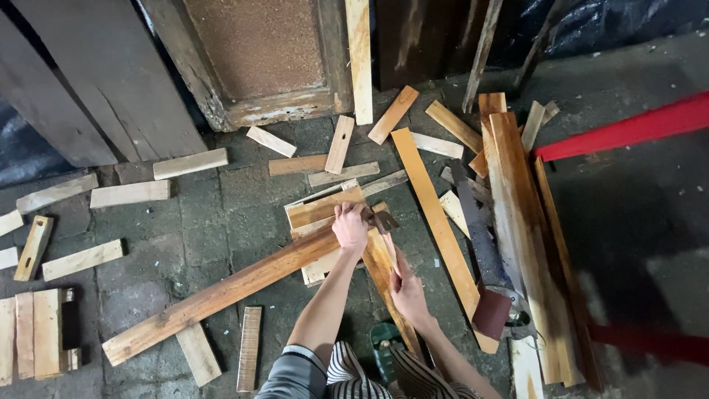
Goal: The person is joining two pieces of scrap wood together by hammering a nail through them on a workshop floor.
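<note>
My right hand [407,290] is closed around the wooden handle of a hammer [382,222]. Its dark metal head sits on a short stack of planks [319,208]. My left hand [350,227] is closed over the end of a long diagonal plank [221,294], right beside the hammer head and touching it. Another orange plank [380,270] runs under the hammer handle toward me. Whether a nail sits under the hammer head is hidden by my left hand.
Several loose wood offcuts lie scattered over the dark paved floor. A hand saw [478,233] with a dark red handle lies on long boards [517,222] at the right. A red bar [628,129] crosses upper right. Old door panels [258,59] lean behind. A green shoe [382,349] is below.
</note>
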